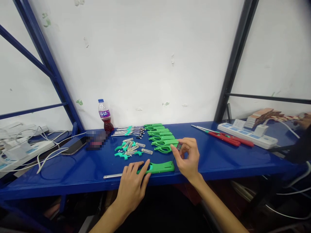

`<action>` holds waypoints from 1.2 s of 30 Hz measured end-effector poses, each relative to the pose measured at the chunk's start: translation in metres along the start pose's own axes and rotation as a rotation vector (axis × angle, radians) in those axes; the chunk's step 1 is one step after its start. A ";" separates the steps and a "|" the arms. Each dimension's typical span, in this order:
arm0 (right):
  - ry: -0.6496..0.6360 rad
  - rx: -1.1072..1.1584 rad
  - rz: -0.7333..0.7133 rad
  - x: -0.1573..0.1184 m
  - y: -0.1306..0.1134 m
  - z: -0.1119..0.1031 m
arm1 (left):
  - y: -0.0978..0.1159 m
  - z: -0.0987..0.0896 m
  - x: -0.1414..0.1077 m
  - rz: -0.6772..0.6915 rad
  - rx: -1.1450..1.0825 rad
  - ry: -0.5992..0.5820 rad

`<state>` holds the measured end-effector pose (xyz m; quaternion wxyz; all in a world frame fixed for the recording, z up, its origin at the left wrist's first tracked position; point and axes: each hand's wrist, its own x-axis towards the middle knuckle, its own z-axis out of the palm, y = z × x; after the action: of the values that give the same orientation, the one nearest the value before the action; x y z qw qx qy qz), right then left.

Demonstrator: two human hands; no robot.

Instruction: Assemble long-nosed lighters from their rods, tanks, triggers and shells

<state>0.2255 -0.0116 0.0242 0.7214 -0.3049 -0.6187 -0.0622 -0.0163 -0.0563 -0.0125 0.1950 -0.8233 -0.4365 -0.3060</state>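
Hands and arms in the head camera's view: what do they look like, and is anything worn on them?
The left hand and right hand are both bare, with slender fingers. No glove, ring, watch or bracelet shows. The left forearm and right forearm are slim and uncovered, with no sleeve, cable or marking visible.

Screen of the phone (96, 140) pixelated, tool in the right hand (188, 158) mostly hidden by its fingers, green lighter (161, 167) partly covered by the left hand (132, 184), both forearms cut off by the lower edge.
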 end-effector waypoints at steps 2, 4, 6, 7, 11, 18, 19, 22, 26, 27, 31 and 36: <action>-0.008 -0.017 -0.010 -0.001 0.000 0.000 | 0.000 0.000 0.000 0.004 0.002 0.002; -0.007 -0.031 -0.006 -0.002 0.000 0.000 | 0.000 0.000 -0.001 0.006 0.004 0.005; -0.008 -0.036 0.011 -0.002 0.001 0.000 | 0.000 0.000 -0.001 0.006 0.006 0.007; -0.012 -0.036 0.023 -0.002 0.001 -0.001 | 0.000 0.001 -0.001 0.005 0.007 0.008; -0.051 -0.025 0.065 -0.003 0.001 -0.003 | 0.000 0.001 -0.001 0.003 0.010 0.007; -0.072 -0.019 0.016 -0.003 0.000 -0.003 | 0.000 0.000 -0.001 -0.001 0.014 0.003; -0.055 -0.027 0.002 -0.002 0.000 -0.003 | 0.000 0.000 -0.001 -0.002 0.014 0.004; -0.002 -0.066 -0.020 -0.001 -0.001 -0.001 | 0.000 0.000 0.000 0.001 0.015 0.004; 0.001 -0.110 -0.043 0.001 -0.002 0.000 | 0.000 0.000 0.000 0.002 0.016 0.001; -0.007 -0.120 -0.058 0.001 -0.003 -0.001 | 0.000 0.000 0.000 0.001 0.016 0.000; -0.018 -0.157 -0.138 0.001 -0.003 -0.003 | 0.000 0.001 -0.001 0.002 0.013 -0.001; 0.000 -0.164 -0.211 0.003 -0.003 -0.005 | -0.001 0.001 -0.001 0.002 0.012 -0.001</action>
<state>0.2288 -0.0162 0.0276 0.6836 -0.2961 -0.6401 -0.1878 -0.0168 -0.0558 -0.0137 0.2000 -0.8227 -0.4377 -0.3026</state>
